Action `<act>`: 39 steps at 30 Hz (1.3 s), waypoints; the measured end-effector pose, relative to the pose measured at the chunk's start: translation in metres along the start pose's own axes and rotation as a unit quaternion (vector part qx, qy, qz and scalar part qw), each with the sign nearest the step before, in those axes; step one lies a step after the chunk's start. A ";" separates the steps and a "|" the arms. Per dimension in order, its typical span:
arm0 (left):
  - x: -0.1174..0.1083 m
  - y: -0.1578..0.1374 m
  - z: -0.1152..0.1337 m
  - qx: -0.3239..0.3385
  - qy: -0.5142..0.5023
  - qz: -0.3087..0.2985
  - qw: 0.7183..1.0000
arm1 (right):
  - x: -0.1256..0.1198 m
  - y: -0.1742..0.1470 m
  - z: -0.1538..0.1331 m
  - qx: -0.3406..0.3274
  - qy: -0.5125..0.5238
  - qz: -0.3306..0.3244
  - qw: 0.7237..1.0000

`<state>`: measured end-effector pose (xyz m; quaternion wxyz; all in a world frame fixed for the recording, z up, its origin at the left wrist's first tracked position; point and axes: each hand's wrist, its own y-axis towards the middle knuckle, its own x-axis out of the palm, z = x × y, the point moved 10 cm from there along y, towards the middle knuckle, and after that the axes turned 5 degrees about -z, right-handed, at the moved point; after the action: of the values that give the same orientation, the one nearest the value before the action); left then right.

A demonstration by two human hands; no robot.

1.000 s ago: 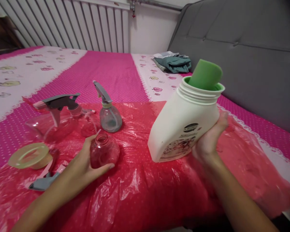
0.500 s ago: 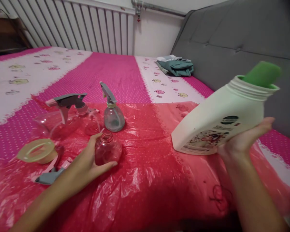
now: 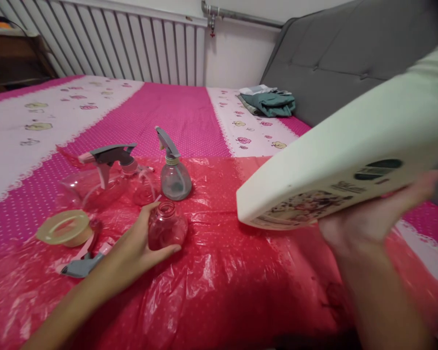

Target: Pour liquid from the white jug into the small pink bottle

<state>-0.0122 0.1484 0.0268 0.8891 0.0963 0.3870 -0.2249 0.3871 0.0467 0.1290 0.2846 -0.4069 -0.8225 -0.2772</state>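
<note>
Small red bottle point(image 3: 167, 233): stands upright on the red plastic sheet point(image 3: 219, 287), open mouth facing up. Left hand point(image 3: 137, 247) is curled around it, thumb on the near side, fingers on the far side; grip is low, probably to steady the bottle while leaving the neck free.

White jug point(image 3: 324, 146): held by the right hand point(image 3: 361, 226), well to the right of the bottle. It leans steeply, base toward the bottle, neck up and away, cut off by the picture's edge. Palm sits beneath the printed side, presumably because the body is too broad to wrap around. Whether the base touches the sheet: cannot tell.

Gray spray bottle point(image 3: 175, 183): upright just behind the red bottle, sprayer fitted, apparently standing on its own flat base.

Left group: a gray-and-pink sprayer point(image 3: 111, 156) on a see-through bottle, outline hard to read against the sheet; a yellow bowl point(image 3: 63, 228); a loose spray head point(image 3: 81, 267) beside the left forearm. All seem set aside yet within reach.

Sheet: spread over the bed cover point(image 3: 175, 109), likely to guard it from wet. Folded clothes point(image 3: 270, 103) lie beyond it, near the headboard point(image 3: 332, 53).
</note>
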 end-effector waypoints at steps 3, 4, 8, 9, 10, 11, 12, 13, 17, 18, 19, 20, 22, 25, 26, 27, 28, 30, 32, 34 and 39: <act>-0.001 0.000 -0.001 -0.003 -0.002 0.009 1.000 | 0.023 -0.010 0.012 -0.060 -0.071 -0.082 0.992; -0.001 0.000 -0.001 -0.003 -0.003 0.009 1.000 | 0.025 -0.013 0.021 -0.051 -0.078 -0.086 0.992; 0.002 0.001 0.000 0.002 0.000 -0.003 1.000 | 0.016 -0.021 0.052 -0.005 -0.089 -0.068 0.994; 0.002 0.001 0.001 0.003 0.002 -0.005 1.000 | 0.014 -0.023 0.059 0.012 -0.098 -0.074 0.992; 0.001 0.001 0.002 0.004 0.004 -0.005 1.000 | 0.013 -0.024 0.064 0.025 -0.107 -0.080 0.991; 0.001 0.001 0.004 0.005 0.005 -0.006 1.000 | 0.012 -0.025 0.069 0.036 -0.114 -0.083 0.989; 0.001 0.001 0.005 0.007 0.004 -0.006 1.000 | 0.011 -0.025 0.071 0.042 -0.121 -0.086 0.988; 0.001 0.001 0.006 0.008 0.002 -0.007 1.000 | 0.010 -0.025 0.072 0.043 -0.126 -0.086 0.987; 0.003 -0.001 0.006 -0.004 -0.011 -0.009 1.000 | 0.007 -0.022 0.062 0.007 -0.146 -0.073 0.987; 0.003 -0.001 0.005 -0.005 -0.011 -0.010 1.000 | 0.006 -0.020 0.058 -0.009 -0.148 -0.068 0.987; 0.004 -0.001 0.005 -0.006 -0.010 -0.011 1.000 | 0.004 -0.019 0.054 -0.022 -0.148 -0.063 0.987; 0.004 -0.002 0.004 -0.005 -0.007 -0.010 1.000 | 0.001 -0.017 0.051 -0.028 -0.149 -0.058 0.987; 0.004 -0.002 0.004 -0.007 -0.001 -0.010 1.000 | -0.006 -0.014 0.048 -0.022 -0.145 -0.044 0.988; 0.004 -0.001 0.005 -0.010 -0.002 -0.015 1.000 | -0.015 -0.007 0.041 -0.012 -0.144 -0.023 0.989; 0.004 -0.001 0.006 -0.011 -0.002 -0.017 1.000 | -0.015 -0.005 0.038 -0.017 -0.147 -0.026 0.989; 0.004 -0.001 0.007 -0.012 -0.002 -0.018 1.000 | -0.014 -0.003 0.034 -0.025 -0.150 -0.033 0.988; 0.004 0.000 0.008 -0.013 -0.001 -0.018 1.000 | -0.012 0.000 0.030 -0.035 -0.151 -0.041 0.987; 0.003 0.001 0.010 -0.016 0.000 -0.017 1.000 | -0.011 0.004 0.024 -0.055 -0.145 -0.050 0.987; 0.003 0.001 0.011 -0.018 -0.001 -0.018 1.000 | -0.014 0.007 0.022 -0.062 -0.139 -0.048 0.987; 0.004 0.001 0.010 -0.018 -0.003 -0.018 1.000 | -0.017 0.011 0.022 -0.064 -0.134 -0.047 0.988; 0.007 0.001 0.003 -0.004 -0.007 -0.017 1.000 | -0.017 0.014 0.030 -0.071 -0.107 -0.056 0.990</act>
<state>-0.0057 0.1456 0.0242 0.8881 0.0844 0.3836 -0.2388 0.3999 0.0658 0.0995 0.1496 -0.4066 -0.8480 -0.3052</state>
